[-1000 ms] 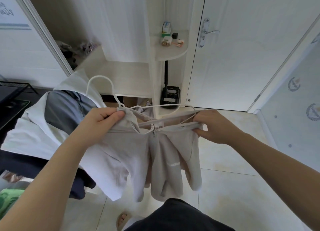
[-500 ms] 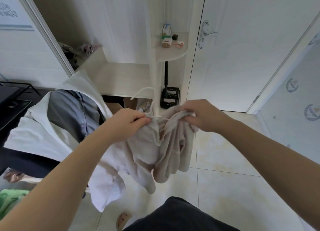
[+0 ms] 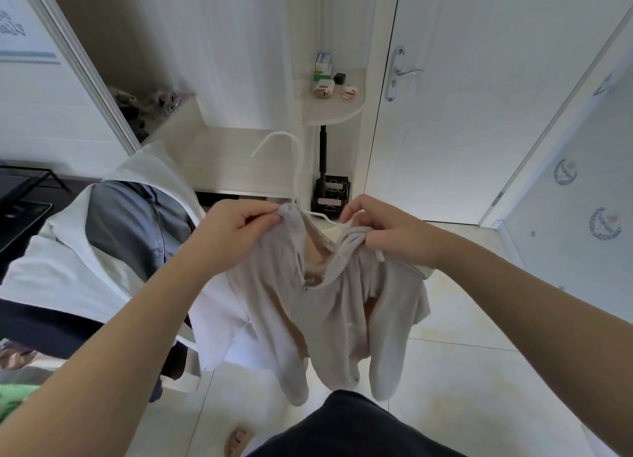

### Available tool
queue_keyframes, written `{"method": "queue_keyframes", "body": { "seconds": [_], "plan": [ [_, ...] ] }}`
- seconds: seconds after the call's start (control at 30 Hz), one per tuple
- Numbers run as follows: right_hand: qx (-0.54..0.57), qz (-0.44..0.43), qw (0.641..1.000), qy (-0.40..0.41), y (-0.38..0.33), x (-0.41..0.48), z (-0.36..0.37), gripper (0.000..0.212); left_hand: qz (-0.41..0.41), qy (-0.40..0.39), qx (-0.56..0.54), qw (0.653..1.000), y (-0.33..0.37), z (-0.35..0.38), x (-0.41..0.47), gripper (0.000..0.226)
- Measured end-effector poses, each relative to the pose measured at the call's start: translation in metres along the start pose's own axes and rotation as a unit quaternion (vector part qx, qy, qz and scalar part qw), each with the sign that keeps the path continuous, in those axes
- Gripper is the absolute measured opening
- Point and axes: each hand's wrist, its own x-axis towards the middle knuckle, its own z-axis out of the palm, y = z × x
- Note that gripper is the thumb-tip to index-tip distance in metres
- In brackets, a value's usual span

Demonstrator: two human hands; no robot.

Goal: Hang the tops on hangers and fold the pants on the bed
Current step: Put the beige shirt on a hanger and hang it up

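The left hand is pinching one side of the beige top, the right hand the other. The white hanger is sticking up between them.

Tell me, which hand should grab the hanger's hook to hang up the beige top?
Probably the left hand: it pinches the beige top at the collar, right beside the hanger hook. The right hand grips the other side, farther from it.

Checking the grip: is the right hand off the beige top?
No, the right hand pinches the beige top at its collar.
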Motion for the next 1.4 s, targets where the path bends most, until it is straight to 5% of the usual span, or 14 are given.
{"method": "queue_keyframes", "body": {
  "seconds": [0.1, 0.23, 0.43, 0.63, 0.77, 0.9, 1.1, 1.2, 1.3, 1.4],
  "plan": [
    [0.014, -0.018, 1.0, 0.009, -0.015, 0.012, 0.014, 0.031, 0.064, -0.043, 0.017, 0.997, 0.018, 0.02, 0.003, 0.023],
    [-0.056, -0.037, 0.986, 0.153, -0.018, 0.027, 0.022, 0.049, 0.086, -0.052, -0.002, 0.995, 0.017, 0.027, 0.004, 0.026],
    [-0.07, 0.001, 0.986, 0.148, -0.001, 0.018, -0.001, 0.035, 0.02, 0.052, 0.011, 0.998, -0.021, 0.013, 0.001, 0.017],
    [-0.121, -0.001, 0.984, 0.128, -0.005, 0.022, -0.01, 0.033, 0.016, 0.053, -0.028, 0.998, -0.021, 0.02, -0.001, 0.027],
    [-0.099, -0.03, 0.987, 0.125, -0.008, 0.024, -0.012, 0.034, -0.009, 0.051, -0.082, 0.995, -0.018, 0.013, -0.003, 0.014],
    [-0.093, -0.036, 0.988, 0.122, -0.007, 0.024, -0.013, 0.034, -0.027, 0.008, -0.028, 0.999, -0.022, 0.004, -0.006, 0.016],
    [-0.093, -0.037, 0.991, 0.088, -0.003, 0.023, -0.012, 0.034, -0.067, 0.064, -0.071, 0.993, -0.026, 0.012, -0.011, 0.019],
    [-0.177, -0.012, 0.983, 0.054, 0.002, 0.023, -0.011, 0.033, -0.052, 0.133, -0.079, 0.987, -0.02, 0.012, -0.012, 0.021],
    [-0.247, -0.005, 0.963, 0.104, 0.012, 0.025, -0.005, 0.041, -0.011, 0.096, -0.142, 0.985, -0.015, 0.001, -0.013, 0.013],
    [-0.122, -0.03, 0.974, 0.187, 0.016, 0.026, -0.006, 0.035, 0.028, 0.053, -0.171, 0.983, -0.012, -0.007, -0.014, 0.018]
  ]
}}
